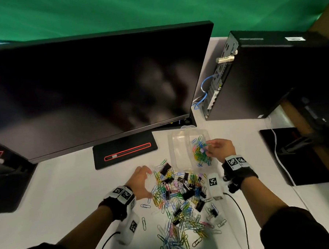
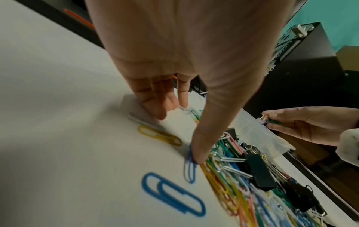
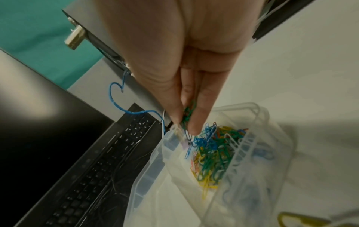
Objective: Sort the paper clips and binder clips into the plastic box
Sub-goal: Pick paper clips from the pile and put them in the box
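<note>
A clear plastic box (image 1: 178,142) with two compartments stands on the white desk; its right compartment holds coloured paper clips (image 1: 200,153), its left one looks bare. My right hand (image 1: 217,147) hovers over the right compartment and pinches a small bunch of paper clips (image 3: 187,113) between thumb and fingers. A mixed pile of paper clips and black binder clips (image 1: 179,196) lies in front of the box. My left hand (image 1: 141,179) rests at the pile's left edge, fingers spread and straight, thumb (image 2: 200,153) pressing on a blue paper clip (image 2: 189,170).
A large monitor (image 1: 93,93) and its stand base (image 1: 123,153) sit behind the pile. A black computer case (image 1: 271,76) stands at the back right, a dark pad (image 1: 298,155) to the right. A keyboard (image 3: 108,161) lies behind the box. Loose clips (image 1: 144,223) dot the desk.
</note>
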`<state>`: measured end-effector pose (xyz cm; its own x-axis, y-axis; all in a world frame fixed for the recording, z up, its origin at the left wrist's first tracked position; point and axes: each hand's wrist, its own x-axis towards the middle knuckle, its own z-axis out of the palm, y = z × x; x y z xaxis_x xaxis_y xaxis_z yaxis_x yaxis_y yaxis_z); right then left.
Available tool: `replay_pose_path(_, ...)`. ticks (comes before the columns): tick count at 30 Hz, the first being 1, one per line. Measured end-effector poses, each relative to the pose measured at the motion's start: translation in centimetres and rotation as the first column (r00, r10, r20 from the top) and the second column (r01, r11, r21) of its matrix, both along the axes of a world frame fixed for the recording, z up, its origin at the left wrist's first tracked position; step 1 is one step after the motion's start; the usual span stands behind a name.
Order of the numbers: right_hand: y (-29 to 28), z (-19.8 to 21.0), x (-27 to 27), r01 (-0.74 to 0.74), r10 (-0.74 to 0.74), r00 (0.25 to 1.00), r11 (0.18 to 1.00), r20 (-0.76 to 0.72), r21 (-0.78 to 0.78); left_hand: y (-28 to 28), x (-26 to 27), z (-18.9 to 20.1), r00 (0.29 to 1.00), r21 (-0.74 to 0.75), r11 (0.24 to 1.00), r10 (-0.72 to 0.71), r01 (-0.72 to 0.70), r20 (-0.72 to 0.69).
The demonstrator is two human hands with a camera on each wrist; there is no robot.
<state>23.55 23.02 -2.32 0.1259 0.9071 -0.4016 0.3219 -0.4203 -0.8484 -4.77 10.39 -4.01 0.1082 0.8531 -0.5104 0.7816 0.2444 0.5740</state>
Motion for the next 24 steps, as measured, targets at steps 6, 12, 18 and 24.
replay_pose_path(6, 0.1, -0.5, 0.3, 0.000, 0.000, 1.000, 0.999, -0.006, -0.038, 0.2, 0.3, -0.2, 0.999, 0.002, 1.000, 0.030, -0.030, 0.036)
replay_pose_path(12, -0.5, 0.3, -0.6, -0.313, 0.269, 0.845, 0.950, 0.462, 0.019, 0.4, 0.3, -0.4, 0.999, 0.011, 1.000, 0.026, -0.027, 0.044)
replay_pose_path(18, 0.1, 0.2, -3.3, -0.486, 0.453, 0.682, 0.868, 0.574, -0.107, 0.5, 0.4, -0.3, 0.999, 0.008, 1.000, 0.020, -0.021, 0.044)
replay_pose_path(24, 0.6, -0.2, -4.1, -0.508, 0.500, 0.610, 0.842, 0.615, -0.181, 0.5, 0.4, 0.1, 0.996, -0.021, 0.999, 0.040, -0.038, 0.074)
